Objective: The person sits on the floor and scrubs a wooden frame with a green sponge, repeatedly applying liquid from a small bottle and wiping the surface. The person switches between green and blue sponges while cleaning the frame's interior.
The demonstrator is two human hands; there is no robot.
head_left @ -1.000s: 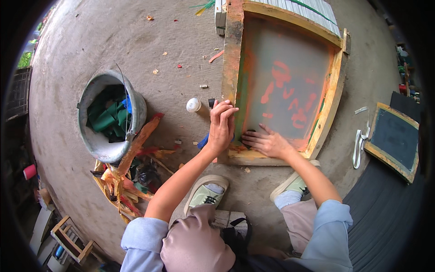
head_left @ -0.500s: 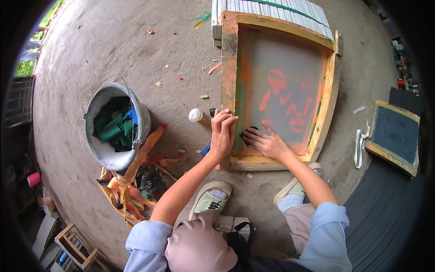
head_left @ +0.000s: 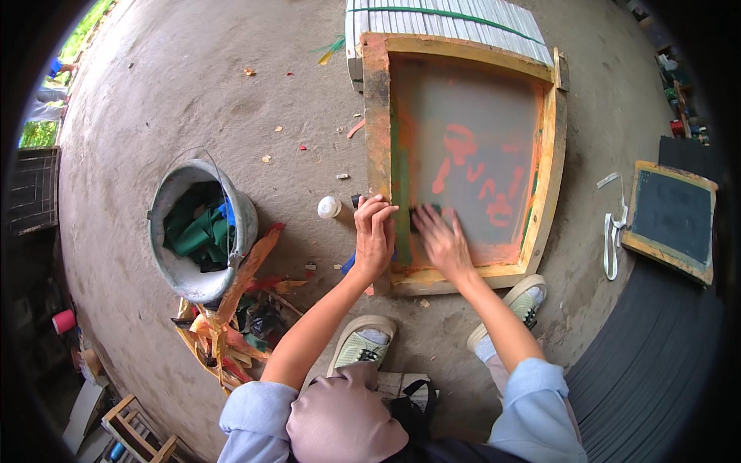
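A wooden-framed printing screen (head_left: 377,108) lies flat on the concrete, its grey mesh stained with orange marks and a green band along its left side. My left hand (head_left: 373,235) grips the frame's left rail near the front corner. My right hand (head_left: 441,241) is pressed on the mesh just inside that corner, over a dark object I cannot make out; the hand is blurred.
A metal bucket (head_left: 174,274) with green cloth stands to the left, beside orange and red scraps (head_left: 231,309). A small white bottle (head_left: 329,207) lies near the frame. Stacked white slats (head_left: 448,15) lie behind it. A smaller framed screen (head_left: 670,220) sits at right. My shoes (head_left: 359,347) are below.
My right hand has slid left along the mesh toward the green band. My left hand stays on the frame rail. The view has shifted slightly.
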